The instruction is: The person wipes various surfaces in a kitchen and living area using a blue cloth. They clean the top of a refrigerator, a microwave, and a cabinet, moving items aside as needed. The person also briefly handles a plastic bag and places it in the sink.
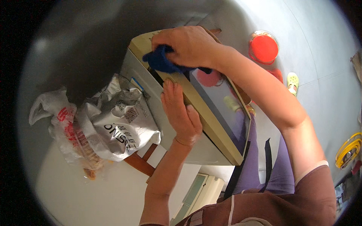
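Observation:
My right hand [185, 42] grips a bunched dark blue cloth [162, 62]. It presses the cloth to the gold front frame [210, 118] of a box-shaped appliance, probably a microwave oven, near one end. My left hand [181, 113] lies on the pale casing [195, 149] beside that frame, fingers stretched toward the cloth and holding nothing. The dark glass door [226, 104] mirrors a red round thing, a light shoe and purple trousers. Part of the front is hidden behind my right hand and forearm.
A silver plastic bag [124, 121] with printing lies against the casing, beside a clear bag [82, 147] with food-like contents. Brown wooden furniture [141, 163] shows below. On the floor are a red-lidded container [264, 48], a yellow-green clog [292, 82] and a coiled yellow hose [349, 151].

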The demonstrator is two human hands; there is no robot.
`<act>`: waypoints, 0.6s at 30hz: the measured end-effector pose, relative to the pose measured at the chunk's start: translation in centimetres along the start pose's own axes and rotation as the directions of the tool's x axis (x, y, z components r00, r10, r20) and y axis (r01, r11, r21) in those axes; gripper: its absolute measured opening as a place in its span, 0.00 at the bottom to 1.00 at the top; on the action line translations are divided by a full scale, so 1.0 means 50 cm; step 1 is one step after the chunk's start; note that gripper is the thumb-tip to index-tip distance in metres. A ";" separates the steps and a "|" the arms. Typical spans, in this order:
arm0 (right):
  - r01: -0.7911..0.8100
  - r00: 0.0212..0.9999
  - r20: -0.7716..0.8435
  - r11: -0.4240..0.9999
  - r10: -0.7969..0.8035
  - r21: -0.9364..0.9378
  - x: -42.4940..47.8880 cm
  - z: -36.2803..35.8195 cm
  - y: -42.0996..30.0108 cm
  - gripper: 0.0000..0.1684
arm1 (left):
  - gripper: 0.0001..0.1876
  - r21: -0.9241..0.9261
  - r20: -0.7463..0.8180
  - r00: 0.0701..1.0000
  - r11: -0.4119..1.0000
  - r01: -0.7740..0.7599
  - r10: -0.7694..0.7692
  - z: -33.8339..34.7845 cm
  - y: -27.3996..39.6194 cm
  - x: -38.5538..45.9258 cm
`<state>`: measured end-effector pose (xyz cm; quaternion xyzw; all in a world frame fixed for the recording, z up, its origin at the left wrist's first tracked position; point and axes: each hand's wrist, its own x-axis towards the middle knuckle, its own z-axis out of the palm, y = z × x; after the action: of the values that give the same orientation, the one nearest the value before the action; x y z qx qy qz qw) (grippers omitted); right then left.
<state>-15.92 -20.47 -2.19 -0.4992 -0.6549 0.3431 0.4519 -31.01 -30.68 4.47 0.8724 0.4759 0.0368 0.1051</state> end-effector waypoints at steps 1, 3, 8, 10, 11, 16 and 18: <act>-0.103 0.993 0.047 0.995 0.104 -0.016 -0.001 0.003 0.008 0.16 | 0.25 0.003 0.004 1.000 1.000 -0.003 0.003 0.001 0.001 0.000; -0.270 0.943 0.165 0.955 0.288 -0.122 0.006 0.010 0.055 0.17 | 0.25 0.009 0.004 1.000 1.000 0.008 -0.008 0.000 0.003 -0.002; -0.408 0.910 0.062 0.912 0.410 -0.040 -0.050 0.081 0.216 0.15 | 0.26 0.003 0.006 1.000 1.000 0.013 -0.013 -0.003 0.013 0.000; -0.466 0.880 0.074 0.884 0.468 -0.045 -0.079 0.111 0.279 0.17 | 0.26 -0.005 -0.001 1.000 1.000 0.007 -0.007 0.000 0.017 0.007; -0.486 0.860 0.136 0.871 0.491 -0.070 -0.083 0.120 0.294 0.18 | 0.26 0.002 -0.016 1.000 1.000 0.003 -0.003 0.000 0.013 0.005; -0.361 0.926 -0.056 0.919 0.373 0.156 -0.083 0.132 0.275 0.17 | 0.27 0.040 0.001 1.000 0.999 0.003 -0.003 0.003 0.012 0.007; -0.329 0.936 0.179 0.935 0.304 0.130 -0.046 0.052 0.183 0.23 | 0.27 0.049 -0.012 1.000 0.999 0.014 -0.013 0.002 0.010 -0.002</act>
<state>-14.98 -20.23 -11.89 -0.5325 -0.5698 0.5005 0.3760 -30.65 -31.02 4.48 0.8714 0.4830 0.0295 0.0812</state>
